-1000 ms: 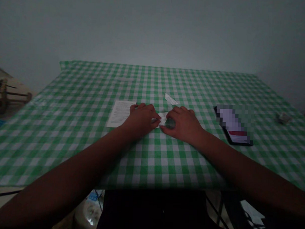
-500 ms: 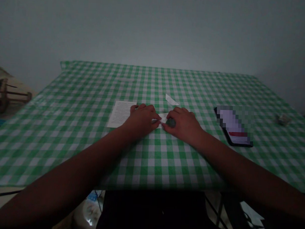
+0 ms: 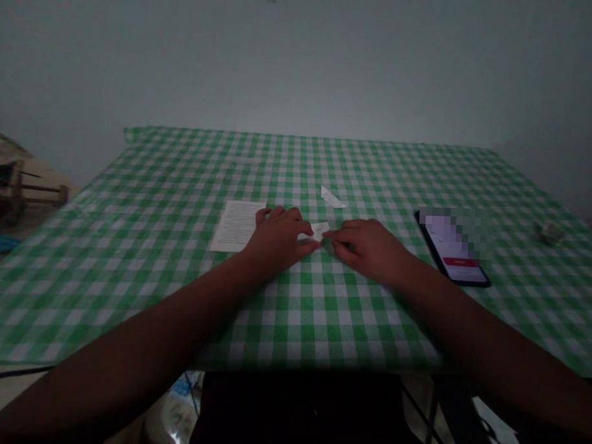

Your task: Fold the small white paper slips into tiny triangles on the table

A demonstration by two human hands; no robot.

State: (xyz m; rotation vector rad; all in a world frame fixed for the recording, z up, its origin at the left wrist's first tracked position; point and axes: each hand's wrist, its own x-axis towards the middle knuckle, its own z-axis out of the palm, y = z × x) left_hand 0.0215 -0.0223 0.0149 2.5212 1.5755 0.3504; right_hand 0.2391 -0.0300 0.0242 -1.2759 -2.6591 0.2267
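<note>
A small folded piece of printed white paper lies on the table between my hands. My left hand pinches its near left part between thumb and index finger, the other fingers curled over the cloth. My right hand reaches in from the other side. Its index fingertip touches the paper's right edge, while the thumb sits lower and apart. Partly behind my left hand is a larger printed sheet. Farther back, a small printed scrap lies by itself.
A green-and-white checked cloth covers the table. To the right lies a phone with its screen lit, and beyond it a small blurred object. A wall rises behind the table. A wooden frame stands at far left.
My right hand has drawn slightly right, its thumb coming away from the paper and its index finger extending. My left hand keeps its pinch. The whole view has shifted slightly.
</note>
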